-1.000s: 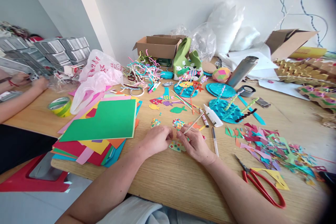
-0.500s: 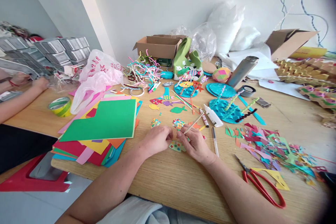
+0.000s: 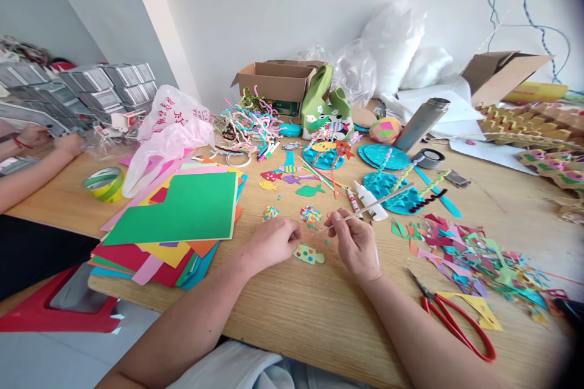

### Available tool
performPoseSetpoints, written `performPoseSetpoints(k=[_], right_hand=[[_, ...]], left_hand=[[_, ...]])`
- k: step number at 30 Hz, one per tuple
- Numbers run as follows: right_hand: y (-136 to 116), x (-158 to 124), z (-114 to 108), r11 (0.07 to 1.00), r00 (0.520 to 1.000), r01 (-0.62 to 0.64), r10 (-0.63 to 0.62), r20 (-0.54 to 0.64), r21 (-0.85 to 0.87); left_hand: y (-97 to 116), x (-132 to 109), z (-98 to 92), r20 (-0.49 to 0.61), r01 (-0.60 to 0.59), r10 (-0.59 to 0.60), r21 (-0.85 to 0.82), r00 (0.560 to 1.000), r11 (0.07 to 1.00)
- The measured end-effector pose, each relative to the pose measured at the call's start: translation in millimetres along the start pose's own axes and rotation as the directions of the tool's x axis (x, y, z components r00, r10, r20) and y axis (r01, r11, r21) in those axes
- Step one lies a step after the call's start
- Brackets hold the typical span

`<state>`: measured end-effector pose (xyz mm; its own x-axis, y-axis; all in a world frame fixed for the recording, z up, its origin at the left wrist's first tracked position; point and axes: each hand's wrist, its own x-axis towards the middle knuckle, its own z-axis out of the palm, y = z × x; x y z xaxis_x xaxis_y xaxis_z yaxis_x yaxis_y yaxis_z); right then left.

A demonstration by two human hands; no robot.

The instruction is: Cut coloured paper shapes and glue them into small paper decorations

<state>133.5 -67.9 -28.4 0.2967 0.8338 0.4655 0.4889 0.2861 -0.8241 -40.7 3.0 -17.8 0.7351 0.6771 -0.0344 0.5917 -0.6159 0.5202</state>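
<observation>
A light-green paper fish with coloured dots (image 3: 309,254) lies flat on the table. Close to its left end rests my left hand (image 3: 279,239), fingers curled closed and their tips hidden, so what they hold, if anything, does not show. My right hand (image 3: 356,243) pinches a thin pale stick (image 3: 387,198) to the right of the fish, its lower end pointing down at the table. Just beyond the hands are two small heaps of paper dots, one on the left (image 3: 271,213) and one on the right (image 3: 310,214).
Stacked coloured paper (image 3: 182,209) lies left, red-handled scissors (image 3: 449,322) and paper scraps (image 3: 479,255) right. Behind are several paper fish (image 3: 310,190), a white glue bottle (image 3: 371,200), blue discs (image 3: 392,191) and a metal flask (image 3: 422,124). Another person's hands (image 3: 68,144) work at far left.
My right hand has moved right, away from the dotted fish, which is now in fuller view. The stick has swung to a flatter slant. My left hand stays put.
</observation>
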Motion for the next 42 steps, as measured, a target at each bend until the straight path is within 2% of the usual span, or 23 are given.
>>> performPoseSetpoints(k=[3, 5, 8, 11, 15, 24, 35, 38, 42], right_hand=[[4, 1, -1, 0.994, 0.989, -0.074, 0.083, -0.119, 0.076], [5, 2, 0, 0.988, 0.984, -0.101, 0.117, -0.135, 0.120], [2, 2, 2, 0.972, 0.984, -0.124, 0.146, -0.099, 0.199], [-5, 1, 4, 0.957, 0.987, -0.135, 0.153, -0.049, 0.256], [-14, 0, 4, 0.961, 0.989, -0.141, 0.145, 0.001, 0.236], [-11, -1, 4, 0.966, 0.989, -0.144, 0.136, 0.050, 0.214], [-14, -1, 4, 0.965, 0.986, -0.164, 0.160, 0.036, 0.205], [-14, -1, 4, 0.971, 0.989, -0.138, 0.144, -0.019, 0.197], [-10, 9, -3, 0.992, 0.970, -0.076, 0.096, -0.222, 0.096]], left_hand=[[2, 0, -1.1, -0.036, 0.006, -0.008, -0.075, 0.999, 0.997], [3, 0, -1.9, -0.054, 0.014, -0.023, -0.167, 0.998, 0.986], [5, 0, -3.2, -0.057, 0.020, -0.039, -0.297, 0.998, 0.955], [8, 1, -3.8, -0.010, 0.032, -0.041, -0.427, 0.999, 0.904], [7, 1, -1.4, 0.027, 0.041, -0.031, -0.552, 0.999, 0.833], [6, 2, 0.8, 0.018, 0.020, -0.012, -0.516, 1.000, 0.857], [2, 4, 3.6, 0.008, 0.042, -0.043, -0.481, 0.999, 0.876], [0, 5, 3.6, -0.011, 0.041, -0.053, -0.466, 0.999, 0.884], [-1, 5, 2.3, -0.043, 0.057, -0.081, -0.395, 0.996, 0.917]])
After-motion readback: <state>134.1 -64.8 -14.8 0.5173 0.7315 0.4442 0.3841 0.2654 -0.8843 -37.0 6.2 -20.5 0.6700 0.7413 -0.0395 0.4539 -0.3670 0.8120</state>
